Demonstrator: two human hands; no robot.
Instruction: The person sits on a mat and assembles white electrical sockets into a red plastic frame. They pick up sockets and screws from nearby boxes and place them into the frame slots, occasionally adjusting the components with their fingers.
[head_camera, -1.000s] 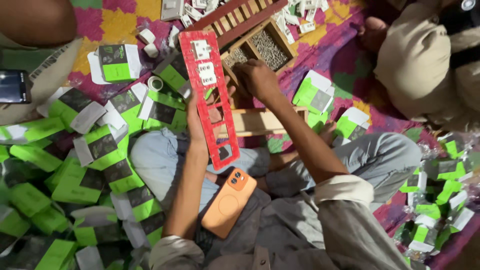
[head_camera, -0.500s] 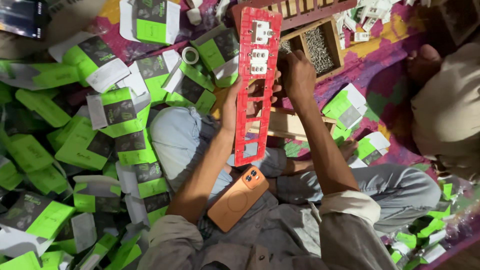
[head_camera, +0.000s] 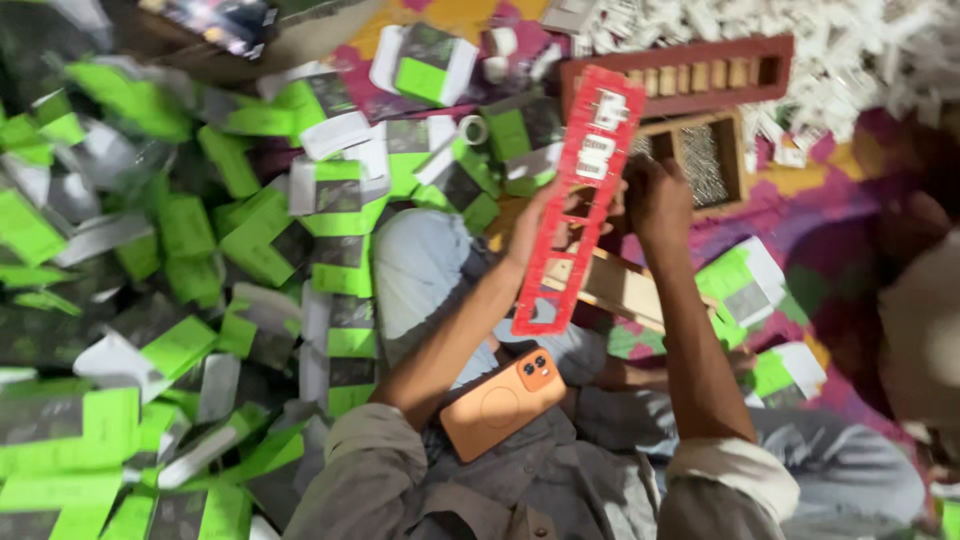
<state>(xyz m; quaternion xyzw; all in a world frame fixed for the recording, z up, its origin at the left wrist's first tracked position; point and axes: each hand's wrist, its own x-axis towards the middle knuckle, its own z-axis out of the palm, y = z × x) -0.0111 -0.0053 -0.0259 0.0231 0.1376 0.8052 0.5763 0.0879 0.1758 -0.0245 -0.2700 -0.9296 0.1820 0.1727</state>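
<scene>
Red plastic frame (head_camera: 578, 200), long and slotted, stood tilted above the person's lap, its top end leaning toward a wooden tray (head_camera: 700, 150) and its lower end near an orange phone (head_camera: 502, 402). A few white pieces sat in its upper slots. The left hand (head_camera: 540, 222) gripped the frame's left edge about midway, fingers curled behind it and forearm rising steeply from a rolled grey sleeve. The right hand (head_camera: 655, 200) was closed at the frame's right edge near the upper half, knuckles toward the camera; whether it pinched the frame or a small piece could not be told. Its forearm ran straight down to a rolled cuff. The phone lay face down on the lap, just beside the left forearm. A wooden block (head_camera: 622, 288) lay beneath the frame. Green and white boxes (head_camera: 250, 250) were heaped to the left, a few more to the right, on a patterned mat (head_camera: 780, 215). Small white pieces (head_camera: 860, 50) were piled beyond the tray.
</scene>
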